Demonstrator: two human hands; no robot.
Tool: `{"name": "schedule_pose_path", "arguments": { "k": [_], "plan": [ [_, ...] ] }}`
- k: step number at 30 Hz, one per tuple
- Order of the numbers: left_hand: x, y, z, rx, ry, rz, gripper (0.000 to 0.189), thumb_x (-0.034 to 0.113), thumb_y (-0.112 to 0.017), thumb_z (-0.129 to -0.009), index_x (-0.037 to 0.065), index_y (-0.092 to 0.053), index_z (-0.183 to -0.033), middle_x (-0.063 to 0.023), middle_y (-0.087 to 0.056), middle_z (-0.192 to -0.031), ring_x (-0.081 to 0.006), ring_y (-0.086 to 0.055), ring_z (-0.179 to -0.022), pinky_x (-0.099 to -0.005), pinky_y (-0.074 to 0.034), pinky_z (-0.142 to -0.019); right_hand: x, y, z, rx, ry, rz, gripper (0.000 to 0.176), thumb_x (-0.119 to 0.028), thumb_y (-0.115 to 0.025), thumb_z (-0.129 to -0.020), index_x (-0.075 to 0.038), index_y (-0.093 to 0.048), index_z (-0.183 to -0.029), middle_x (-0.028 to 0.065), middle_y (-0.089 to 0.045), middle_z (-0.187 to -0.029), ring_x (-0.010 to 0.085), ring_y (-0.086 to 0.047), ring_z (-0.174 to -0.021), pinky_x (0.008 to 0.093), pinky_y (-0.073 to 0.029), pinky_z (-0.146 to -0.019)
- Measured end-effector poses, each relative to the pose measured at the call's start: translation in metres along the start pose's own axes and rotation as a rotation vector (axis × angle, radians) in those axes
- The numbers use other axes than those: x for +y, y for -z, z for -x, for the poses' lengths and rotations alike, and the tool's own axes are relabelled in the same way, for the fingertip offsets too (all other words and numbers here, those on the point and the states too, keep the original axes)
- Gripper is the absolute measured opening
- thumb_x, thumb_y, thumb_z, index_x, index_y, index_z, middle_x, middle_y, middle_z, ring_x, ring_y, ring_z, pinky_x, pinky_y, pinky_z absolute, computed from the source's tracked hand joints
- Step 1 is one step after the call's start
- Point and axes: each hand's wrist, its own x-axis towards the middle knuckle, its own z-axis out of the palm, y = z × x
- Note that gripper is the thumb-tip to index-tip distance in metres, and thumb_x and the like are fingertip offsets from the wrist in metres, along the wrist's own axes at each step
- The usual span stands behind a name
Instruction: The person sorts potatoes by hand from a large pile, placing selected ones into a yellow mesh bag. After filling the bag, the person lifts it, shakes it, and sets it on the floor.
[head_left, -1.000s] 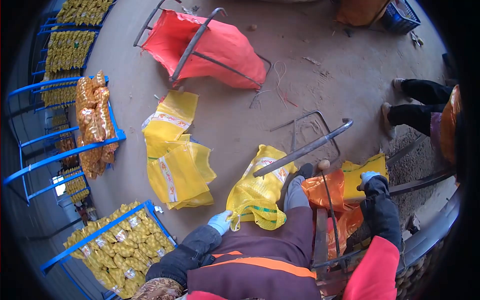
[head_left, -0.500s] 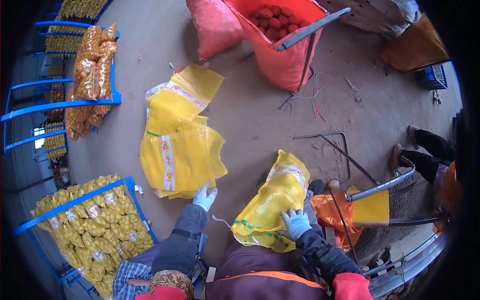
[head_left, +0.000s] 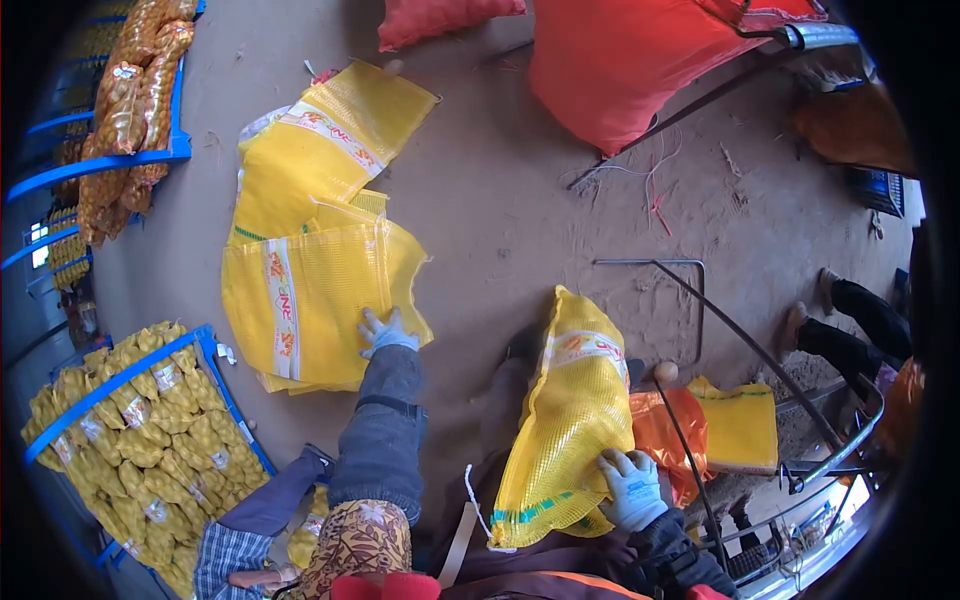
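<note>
In the head view, my left hand (head_left: 390, 330) was spread wide, its gloved fingers parted over the lower right part of the flat yellow bags (head_left: 330, 295). These lay overlapping on the floor (head_left: 480, 210), with white printed bands across them. My right hand (head_left: 632, 488) rested on the right side of the full-looking yellow bag (head_left: 570, 420), fingers parted and a little bent; whether they pinched the mesh, I could not tell. That bag lay in front of me, slanting away, its near end by my lap, with a white string (head_left: 475, 500) hanging at that end. It bulged along its length, but I could not make out what was inside.

Just right of it sat orange sacking (head_left: 668, 430), then a folded yellow piece (head_left: 738, 428). On the blue rack (head_left: 130, 385) to my left, yellow mesh bags (head_left: 150, 440) were packed with rounded lumps; above them, brown net bags (head_left: 125, 130) held round produce. The large red sack (head_left: 625, 70) stood at the top, its contents hidden. A blue crate (head_left: 880, 190) was at the far right, near a co-worker's legs (head_left: 850, 325).
</note>
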Motion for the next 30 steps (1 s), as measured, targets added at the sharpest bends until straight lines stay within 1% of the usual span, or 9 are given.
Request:
{"name": "schedule_pose_path", "arguments": {
  "k": [4, 7, 12, 13, 14, 17, 24, 29, 30],
  "plan": [
    [-0.057, -0.034, -0.04, 0.128, -0.273, 0.2, 0.078, 0.035, -0.073, -0.078, 0.019, -0.037, -0.145, -0.0191, -0.013, -0.156, -0.0283, -0.017, -0.145, -0.054, -0.027, -0.111, -0.001, 0.001, -0.002, -0.03, 0.009, 0.002, 0.071, -0.026, -0.075, -0.058, -0.011, -0.056, -0.124, 0.0071, -0.051, -0.128, 0.0362, -0.046, -0.112, 0.0471, -0.038, -0.097],
    [-0.097, -0.025, -0.037, 0.323, -0.325, 0.825, 0.054, 0.013, -0.077, -0.073, 0.002, -0.059, -0.123, -0.0201, -0.055, -0.13, -0.0291, -0.049, -0.125, -0.0319, -0.038, -0.106, -0.005, 0.008, -0.003, -0.044, 0.006, -0.018, 0.071, -0.025, -0.075, -0.058, -0.011, -0.056, -0.125, 0.0067, -0.052, -0.127, 0.0359, -0.046, -0.111, 0.0471, -0.038, -0.097],
    [-0.156, 0.041, -0.031, 0.411, -0.139, 1.179, 0.038, 0.003, -0.073, -0.078, 0.001, -0.062, -0.114, -0.0121, -0.061, -0.113, -0.0181, -0.057, -0.101, -0.0304, -0.047, -0.088, 0.038, -0.058, 0.0, -0.044, -0.094, -0.129, 0.063, -0.031, -0.075, -0.064, -0.013, -0.058, -0.121, 0.005, -0.053, -0.125, 0.0349, -0.047, -0.114, 0.0478, -0.038, -0.097],
    [-0.158, 0.055, -0.022, 0.674, -0.279, 1.361, 0.038, 0.002, -0.072, -0.079, 0.001, -0.061, -0.115, -0.0106, -0.063, -0.108, -0.0174, -0.058, -0.097, -0.03, -0.048, -0.085, 0.052, -0.078, 0.0, -0.053, -0.189, -0.262, 0.059, -0.035, -0.075, -0.066, -0.013, -0.06, -0.118, 0.0043, -0.054, -0.125, 0.0347, -0.047, -0.116, 0.0482, -0.037, -0.098],
    [-0.161, 0.069, -0.011, 0.948, -0.428, 1.525, 0.038, 0.0, -0.071, -0.08, 0.0, -0.06, -0.116, -0.0092, -0.065, -0.103, -0.0166, -0.059, -0.092, -0.0297, -0.049, -0.083, 0.011, -0.004, 0.007, -0.051, -0.017, 0.046, 0.055, -0.04, -0.074, -0.07, -0.013, -0.06, -0.116, 0.0051, -0.055, -0.123, 0.0342, -0.046, -0.118, 0.0485, -0.036, -0.098],
    [-0.173, 0.116, 0.042, 0.961, -0.285, 1.589, 0.038, 0.0, -0.07, -0.082, -0.001, -0.059, -0.119, -0.0065, -0.067, -0.097, -0.0154, -0.06, -0.088, -0.0284, -0.049, -0.082, -0.013, 0.032, 0.015, -0.031, -0.021, 0.041, 0.047, -0.035, -0.07, -0.076, -0.013, -0.061, -0.117, 0.0092, -0.057, -0.121, 0.0309, -0.049, -0.116, 0.0464, -0.038, -0.096],
    [-0.151, 0.145, 0.192, 0.5, -0.559, 1.477, 0.027, 0.012, -0.066, -0.09, 0.0, -0.061, -0.113, -0.0015, -0.065, -0.097, -0.0089, -0.055, -0.082, -0.0259, -0.048, -0.077, -0.034, 0.07, 0.024, 0.183, -0.056, 0.015, 0.052, -0.037, -0.071, -0.075, -0.01, -0.06, -0.118, 0.0133, -0.056, -0.119, 0.0341, -0.05, -0.114, 0.0484, -0.039, -0.097],
    [-0.073, 0.133, 0.376, 0.497, -1.19, 0.477, 0.034, 0.024, -0.064, -0.086, 0.01, -0.062, -0.117, -0.0158, -0.061, -0.09, -0.0372, -0.062, -0.078, -0.0447, -0.052, -0.068, -0.11, 0.129, 0.041, -0.013, 0.186, -1.484, 0.091, -0.033, -0.071, -0.084, -0.006, -0.013, -0.15, 0.0178, -0.026, -0.151, 0.0291, -0.036, -0.134, 0.0422, -0.035, -0.107],
    [-0.062, 0.123, 0.405, 0.349, -1.231, 0.307, 0.037, 0.026, -0.063, -0.086, 0.013, -0.06, -0.12, -0.0155, -0.061, -0.091, -0.0368, -0.062, -0.076, -0.0462, -0.051, -0.066, -0.133, 0.153, 0.051, 0.102, 0.244, -1.649, 0.076, -0.026, -0.069, -0.086, -0.004, -0.026, -0.146, 0.0158, -0.045, -0.138, 0.0252, -0.05, -0.12, 0.0378, -0.043, -0.098]
  ]
}}
